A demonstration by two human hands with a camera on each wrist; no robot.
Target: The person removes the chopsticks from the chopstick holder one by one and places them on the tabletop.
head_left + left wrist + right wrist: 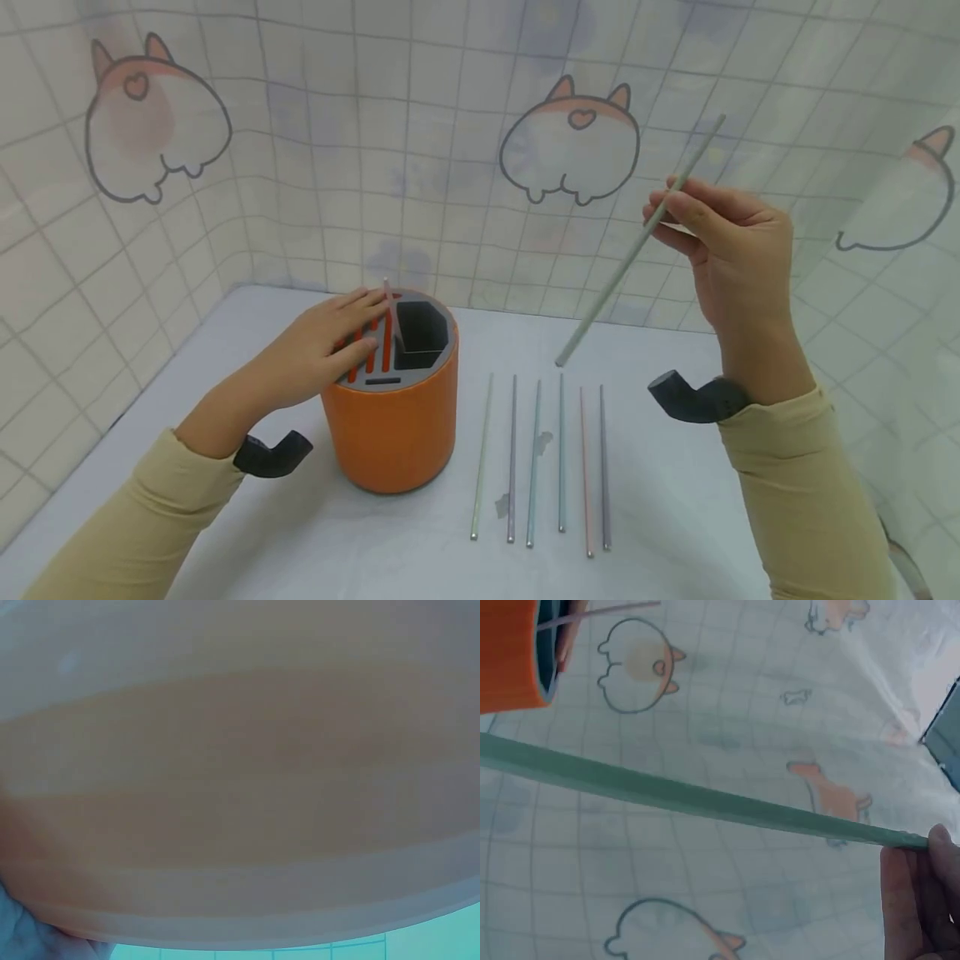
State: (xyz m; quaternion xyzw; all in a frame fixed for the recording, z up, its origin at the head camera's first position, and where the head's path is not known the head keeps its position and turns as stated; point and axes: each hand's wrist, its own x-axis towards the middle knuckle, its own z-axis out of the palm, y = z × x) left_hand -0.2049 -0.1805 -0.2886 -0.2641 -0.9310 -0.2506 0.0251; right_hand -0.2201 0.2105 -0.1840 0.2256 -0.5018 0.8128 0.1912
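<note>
An orange cylindrical holder (390, 425) with a grey slotted top stands on the white table (675, 533). My left hand (330, 346) lies flat across its top, fingers straight, beside a thin pink stick (387, 290) poking out of a slot. My right hand (723, 242) is raised at the right and pinches a pale green stick (637, 242) that slants down to the left; the same green stick (690, 796) crosses the right wrist view. Several coloured sticks (536, 458) lie side by side on the table below it. The left wrist view is filled by a blurred orange surface (240, 787).
A tiled curtain with cartoon animal prints (570, 142) encloses the table at the back and sides. The holder has a dark open compartment (420, 333) at its right. The holder's edge (510, 652) shows at the top left of the right wrist view.
</note>
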